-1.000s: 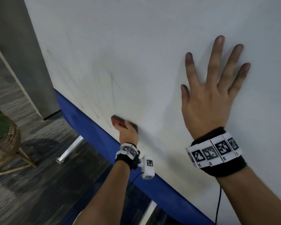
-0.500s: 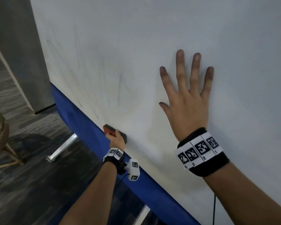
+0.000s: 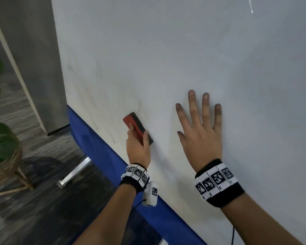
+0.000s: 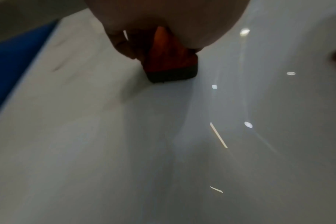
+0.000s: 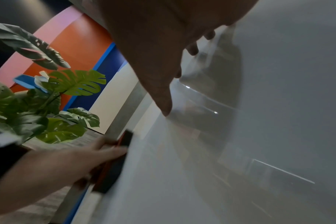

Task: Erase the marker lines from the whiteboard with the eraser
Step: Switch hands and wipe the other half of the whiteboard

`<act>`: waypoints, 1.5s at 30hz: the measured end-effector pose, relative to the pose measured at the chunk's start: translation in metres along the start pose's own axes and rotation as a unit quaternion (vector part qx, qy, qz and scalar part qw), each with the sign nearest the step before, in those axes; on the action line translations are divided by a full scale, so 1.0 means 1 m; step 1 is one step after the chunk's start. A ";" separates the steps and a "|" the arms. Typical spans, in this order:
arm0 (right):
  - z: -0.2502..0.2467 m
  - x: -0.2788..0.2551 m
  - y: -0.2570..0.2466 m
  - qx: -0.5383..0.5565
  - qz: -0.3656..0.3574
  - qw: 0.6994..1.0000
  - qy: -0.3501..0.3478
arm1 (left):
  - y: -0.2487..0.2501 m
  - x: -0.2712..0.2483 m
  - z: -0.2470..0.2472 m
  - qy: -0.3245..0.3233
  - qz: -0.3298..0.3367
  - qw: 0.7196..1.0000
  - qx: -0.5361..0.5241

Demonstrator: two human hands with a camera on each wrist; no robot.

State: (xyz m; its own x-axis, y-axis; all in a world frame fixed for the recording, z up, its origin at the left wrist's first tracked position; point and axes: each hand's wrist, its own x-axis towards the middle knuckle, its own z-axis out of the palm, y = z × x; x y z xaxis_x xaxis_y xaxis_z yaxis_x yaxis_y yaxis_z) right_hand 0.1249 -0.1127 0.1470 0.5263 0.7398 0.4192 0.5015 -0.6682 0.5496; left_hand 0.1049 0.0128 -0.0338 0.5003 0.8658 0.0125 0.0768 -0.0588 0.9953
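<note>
**Eraser pressed to the lower board**

I am gripping the red-backed eraser point(image 3: 137, 128) in my left hand point(image 3: 138, 147), fingers curled round its sides, felt lying flat against the whiteboard point(image 3: 166, 59). Faint marker lines point(image 3: 95, 121) are showing at nine o'clock of it. My right hand point(image 3: 200, 137) is resting spread flat at three o'clock.

Whiteboard point(image 3: 166, 59) with faint marker smudges point(image 3: 95, 96), eraser point(image 3: 137, 127) and 1 flat hand point(image 3: 200, 138) against it
</note>
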 end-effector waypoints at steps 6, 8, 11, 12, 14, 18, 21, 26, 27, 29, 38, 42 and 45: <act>-0.030 0.024 0.021 0.056 0.012 0.993 0.104 | 0.088 0.009 -0.003 -0.020 0.241 0.970 0.011; -0.036 0.036 0.026 0.037 0.029 0.994 0.104 | 0.080 0.017 -0.001 -0.017 0.237 0.971 -0.004; -0.031 0.040 0.018 -0.004 0.030 0.999 0.045 | 0.034 0.029 0.003 -0.008 0.134 0.990 -0.053; -0.027 0.038 0.014 -0.016 0.027 0.999 0.031 | 0.012 0.032 0.003 -0.002 0.083 0.994 -0.070; -0.021 0.036 0.010 -0.033 0.028 0.999 0.026 | -0.031 0.038 -0.002 0.004 -0.014 0.997 -0.070; -0.018 0.036 -0.001 -0.034 0.044 0.998 0.031 | -0.076 0.042 -0.016 -0.015 -0.233 0.972 -0.011; -0.019 0.035 -0.010 -0.026 0.057 0.997 0.037 | -0.042 0.041 -0.012 0.008 -0.128 0.991 -0.035; -0.018 0.057 -0.009 -0.014 0.011 0.998 0.057 | 0.071 0.064 -0.020 0.002 0.156 0.985 -0.075; -0.018 0.062 -0.009 -0.018 0.002 0.999 0.049 | 0.087 0.071 -0.021 0.002 0.189 0.980 -0.062; -0.017 0.066 -0.010 -0.028 -0.001 0.999 0.033 | 0.095 0.083 -0.020 0.011 0.205 0.976 -0.071; -0.014 0.066 -0.023 -0.018 0.020 0.999 0.033 | 0.056 0.077 -0.028 0.025 0.132 0.990 -0.039; -0.014 0.068 -0.030 0.001 0.039 0.998 0.040 | 0.068 0.065 -0.022 -0.021 0.253 0.967 -0.007; -0.013 0.068 -0.030 0.016 0.050 0.998 0.040 | 0.031 0.090 -0.031 0.019 0.070 0.996 -0.055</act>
State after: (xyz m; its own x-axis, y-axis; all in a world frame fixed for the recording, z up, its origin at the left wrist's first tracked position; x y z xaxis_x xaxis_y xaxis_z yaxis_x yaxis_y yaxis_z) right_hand 0.1367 -0.0409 0.1681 0.5192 0.6719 0.5281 0.4710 -0.7406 0.4792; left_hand 0.1254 0.1044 0.0013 0.4667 0.8709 0.1538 -0.0869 -0.1279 0.9880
